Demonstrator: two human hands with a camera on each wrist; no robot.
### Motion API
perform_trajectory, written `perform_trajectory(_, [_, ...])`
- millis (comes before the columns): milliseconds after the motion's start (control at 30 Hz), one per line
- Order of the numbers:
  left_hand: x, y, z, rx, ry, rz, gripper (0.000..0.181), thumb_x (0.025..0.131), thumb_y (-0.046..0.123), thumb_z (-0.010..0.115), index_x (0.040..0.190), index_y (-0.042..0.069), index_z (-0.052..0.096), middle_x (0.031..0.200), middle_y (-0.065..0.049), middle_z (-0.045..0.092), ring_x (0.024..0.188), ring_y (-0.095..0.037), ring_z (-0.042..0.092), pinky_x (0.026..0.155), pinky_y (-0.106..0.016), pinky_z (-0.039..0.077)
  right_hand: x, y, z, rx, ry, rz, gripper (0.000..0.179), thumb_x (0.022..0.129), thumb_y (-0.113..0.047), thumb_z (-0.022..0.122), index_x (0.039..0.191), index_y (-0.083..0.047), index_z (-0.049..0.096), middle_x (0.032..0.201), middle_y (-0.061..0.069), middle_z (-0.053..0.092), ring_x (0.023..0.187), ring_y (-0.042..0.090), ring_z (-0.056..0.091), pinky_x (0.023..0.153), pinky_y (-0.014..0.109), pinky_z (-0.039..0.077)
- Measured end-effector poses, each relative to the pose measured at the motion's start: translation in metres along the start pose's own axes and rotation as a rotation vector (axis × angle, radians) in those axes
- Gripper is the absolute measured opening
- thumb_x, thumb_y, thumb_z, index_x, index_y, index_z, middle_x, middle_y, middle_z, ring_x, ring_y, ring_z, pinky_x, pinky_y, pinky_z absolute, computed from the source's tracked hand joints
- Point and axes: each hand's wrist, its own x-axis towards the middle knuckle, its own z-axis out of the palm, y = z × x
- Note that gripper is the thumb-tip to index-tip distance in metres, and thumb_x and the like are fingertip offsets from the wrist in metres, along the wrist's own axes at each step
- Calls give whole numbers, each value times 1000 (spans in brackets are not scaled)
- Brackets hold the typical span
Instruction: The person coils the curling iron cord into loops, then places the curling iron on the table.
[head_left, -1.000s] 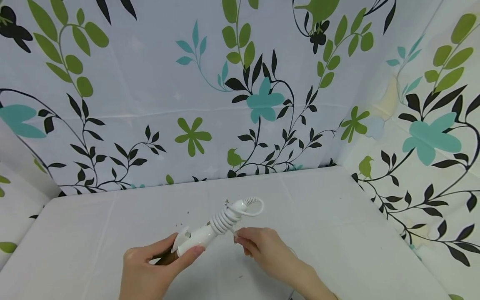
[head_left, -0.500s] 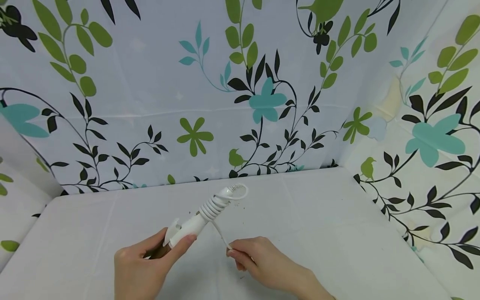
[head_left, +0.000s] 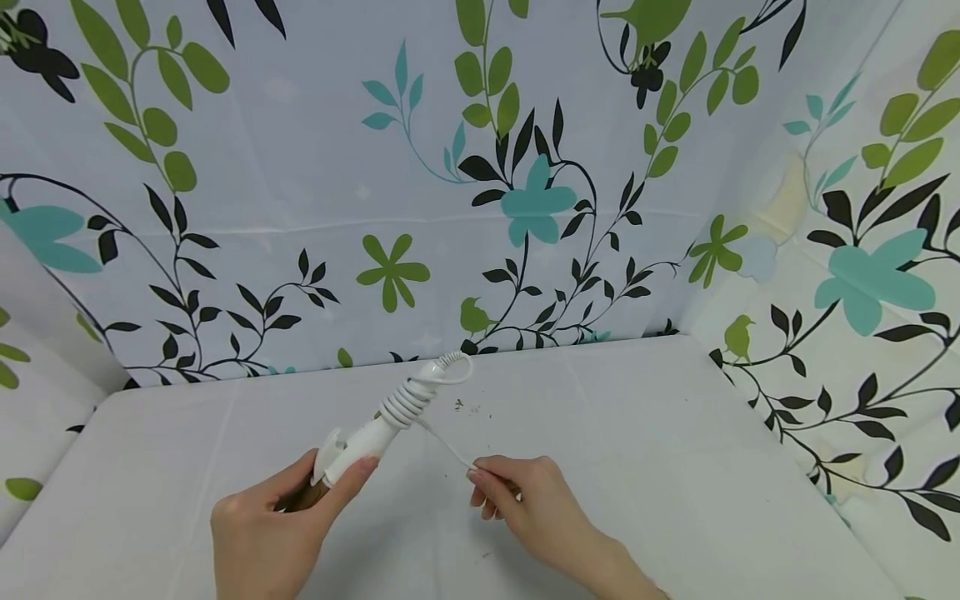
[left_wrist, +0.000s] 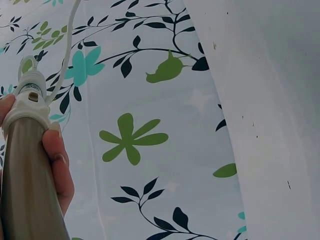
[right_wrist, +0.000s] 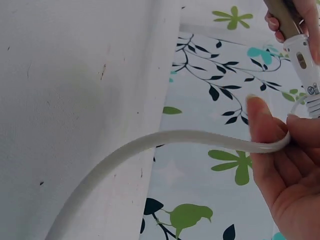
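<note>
My left hand grips a curling iron by its brownish barrel and lower white handle, tilted with the cord end up and to the right. Several turns of white cord are wound about the handle, and a small loop stands at its tip. To the right, my right hand pinches a strand of that cord between thumb and fingers. The strand runs fairly straight from the handle to the fingertips. In the right wrist view, more cord trails away from the hand; its far end is out of view.
Both hands are above a white-covered table. Small dark specks lie on the cover. A cloth with printed leaves and flowers hangs behind the table, and patterned cloth also lines both sides.
The curling iron has moved left and slightly up in the left hand. The right hand dipped, then rose slightly to the right; the strand between it and the handle has lengthened.
</note>
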Motion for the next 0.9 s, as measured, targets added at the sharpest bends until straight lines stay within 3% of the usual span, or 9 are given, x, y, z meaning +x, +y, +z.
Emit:
perform_trajectory(167, [0,-1,0,6,2,11,61,67,41,93,107,-2,76,92,-23,74,56,19,53,52,-7,44,0,0,0,5,-31,-24,22,103,-21,58,84,-16,68,68,-10,62,51,-10,44,47,11,41])
perform_trajectory(300, [0,-3,0,19,11,45,59,66,40,94,105,-1,76,89,-22,74,56,23,50,52,-6,44,-1,0,-1,-56,-69,-124,24,103,-19,57,80,-17,63,64,-12,53,54,-13,32,47,6,32])
perform_trajectory(433, [0,-4,1,49,12,79,59,66,41,94,104,-1,77,86,-21,75,55,20,51,52,-7,43,-2,-1,-3,-93,-84,-212,28,103,-15,57,75,-19,57,62,-12,47,56,-14,31,49,4,30])
perform_trajectory(667, [1,-5,2,115,-13,96,61,66,45,92,104,-1,77,83,-19,75,57,-4,64,50,-9,42,-3,-2,-4,-148,-67,-351,31,99,-9,61,70,-17,52,58,-9,38,55,-9,29,49,5,28])
perform_trajectory(900, [0,-6,5,196,-46,188,65,67,49,90,103,-3,76,79,-18,75,60,-22,69,47,-19,42,-5,-5,-4,-161,-110,-395,22,98,-9,62,78,-17,61,56,-10,39,54,-12,29,48,3,29])
